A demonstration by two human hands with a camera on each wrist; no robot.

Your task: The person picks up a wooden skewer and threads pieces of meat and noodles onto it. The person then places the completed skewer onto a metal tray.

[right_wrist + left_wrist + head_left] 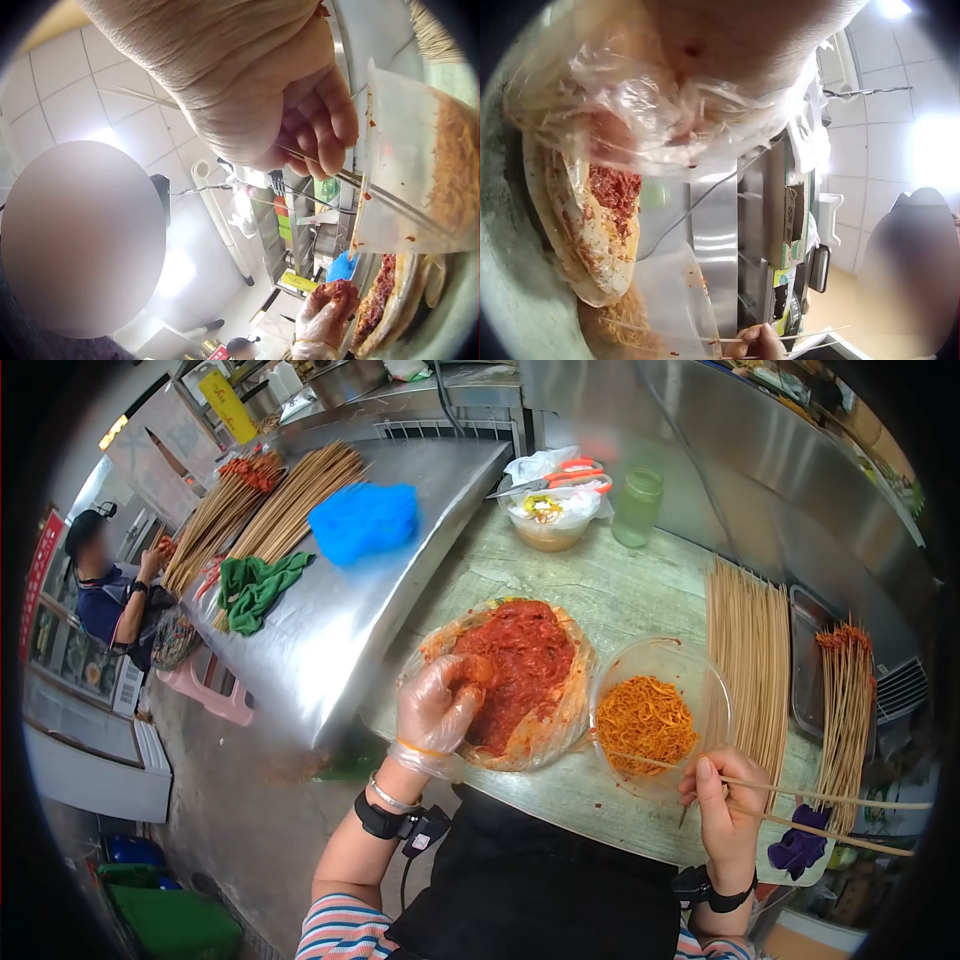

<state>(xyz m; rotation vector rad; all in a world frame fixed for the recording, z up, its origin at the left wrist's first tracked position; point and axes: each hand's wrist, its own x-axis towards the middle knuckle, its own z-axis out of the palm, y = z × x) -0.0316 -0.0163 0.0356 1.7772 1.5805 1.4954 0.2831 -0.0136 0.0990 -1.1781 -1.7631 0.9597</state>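
Note:
My left hand (440,705), in a clear plastic glove, is over a plastic-lined bowl (575,735) of red, wet minced meat (530,660). Its curled fingers hold a reddish clump of meat (335,295), which shows in the right wrist view. Bare, my right hand (725,800) pinches thin bamboo skewers (830,792) beside a clear plastic tub (725,695). Their far ends reach into the tub among orange shreds (645,725), while the other ends point right, past the hand. In the left wrist view the glove cuff hides most of the left fingers.
Bare skewers (750,660) lie right of the tub, beside a metal tray (805,620) and loaded skewers (845,710). Behind stand a bowl with scissors (550,525) and a green jar (637,510). The left steel table (300,690) bears more skewers and a blue bag (365,520); a person (110,590) sits beyond.

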